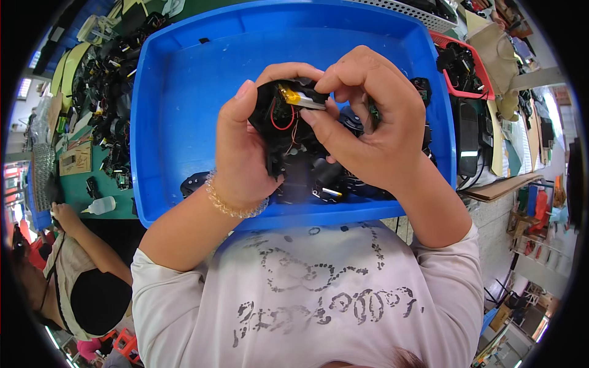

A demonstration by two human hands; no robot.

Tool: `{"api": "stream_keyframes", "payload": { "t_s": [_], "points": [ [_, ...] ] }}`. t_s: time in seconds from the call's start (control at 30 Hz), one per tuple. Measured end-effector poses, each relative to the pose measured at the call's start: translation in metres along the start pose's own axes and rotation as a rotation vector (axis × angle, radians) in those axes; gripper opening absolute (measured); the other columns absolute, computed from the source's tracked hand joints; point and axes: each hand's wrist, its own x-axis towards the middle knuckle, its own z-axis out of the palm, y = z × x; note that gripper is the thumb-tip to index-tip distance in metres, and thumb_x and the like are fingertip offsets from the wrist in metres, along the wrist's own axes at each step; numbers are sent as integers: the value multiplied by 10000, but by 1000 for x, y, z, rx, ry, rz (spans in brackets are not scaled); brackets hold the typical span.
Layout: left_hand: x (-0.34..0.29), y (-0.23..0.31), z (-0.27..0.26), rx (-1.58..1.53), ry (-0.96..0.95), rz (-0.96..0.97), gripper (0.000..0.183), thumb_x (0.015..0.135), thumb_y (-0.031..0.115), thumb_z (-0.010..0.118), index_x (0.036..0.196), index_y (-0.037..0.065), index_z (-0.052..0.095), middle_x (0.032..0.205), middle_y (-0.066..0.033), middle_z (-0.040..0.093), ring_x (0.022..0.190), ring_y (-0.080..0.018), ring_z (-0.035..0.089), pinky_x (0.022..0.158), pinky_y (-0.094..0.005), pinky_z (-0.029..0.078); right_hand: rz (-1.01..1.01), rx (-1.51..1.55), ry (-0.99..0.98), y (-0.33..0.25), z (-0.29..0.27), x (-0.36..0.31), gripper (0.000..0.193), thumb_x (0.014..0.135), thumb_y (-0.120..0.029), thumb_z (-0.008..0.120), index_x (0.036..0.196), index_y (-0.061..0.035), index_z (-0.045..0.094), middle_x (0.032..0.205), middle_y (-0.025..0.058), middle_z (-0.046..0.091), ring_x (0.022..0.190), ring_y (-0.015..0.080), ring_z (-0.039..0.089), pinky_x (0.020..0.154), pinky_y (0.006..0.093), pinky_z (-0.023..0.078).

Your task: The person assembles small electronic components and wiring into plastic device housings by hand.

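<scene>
My left hand (pixel 236 138) is wrapped round a black plastic housing (pixel 265 107), its open side turned up. Inside lies a small silver battery (pixel 307 102) with yellow tape at one end. A looped red wire (pixel 281 127) and thinner copper-coloured wires run from it over a dark circuit board. My right hand (pixel 386 126) is closed at the battery's right end, thumb below and index finger above. Its other fingers curl back, partly hiding what lies behind them. Both hands are above a blue plastic tub (pixel 175 116).
Several black parts (pixel 331 175) lie in the tub's near and right portions. A heap of black electronics (pixel 110 92) covers the green bench at left, near a white squeeze bottle (pixel 101 205). A red basket (pixel 485 73) stands at right. Another person's hand (pixel 64 218) is at far left.
</scene>
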Motion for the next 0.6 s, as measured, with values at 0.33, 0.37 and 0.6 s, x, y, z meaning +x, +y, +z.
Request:
{"api": "stream_keyframes", "payload": {
  "t_s": [0.33, 0.37, 0.6],
  "points": [
    [4, -3, 1, -166, 74, -3, 524, 938, 459, 326, 1171, 12, 469, 935, -132, 580, 734, -237, 605, 649, -359, 527, 70, -20, -99, 3, -1, 2, 196, 697, 83, 650, 831, 4, 531, 821, 78, 561, 580, 66, 494, 380, 183, 371],
    [5, -2, 2, -151, 144, -4, 512, 948, 449, 320, 1178, 16, 467, 937, -124, 580, 726, -239, 605, 636, -359, 526, 79, -15, -110, 3, -1, 2, 195, 708, 83, 641, 844, 10, 522, 833, 82, 562, 597, 64, 510, 373, 183, 395],
    [6, -8, -4, -264, 0, -231, 456, 968, 457, 312, 1198, 99, 478, 935, -93, 595, 699, -229, 619, 579, -333, 503, 118, -53, -68, 1, -7, 4, 210, 722, 54, 648, 862, -21, 510, 834, 48, 565, 582, 32, 451, 406, 167, 296]
  ]
}}
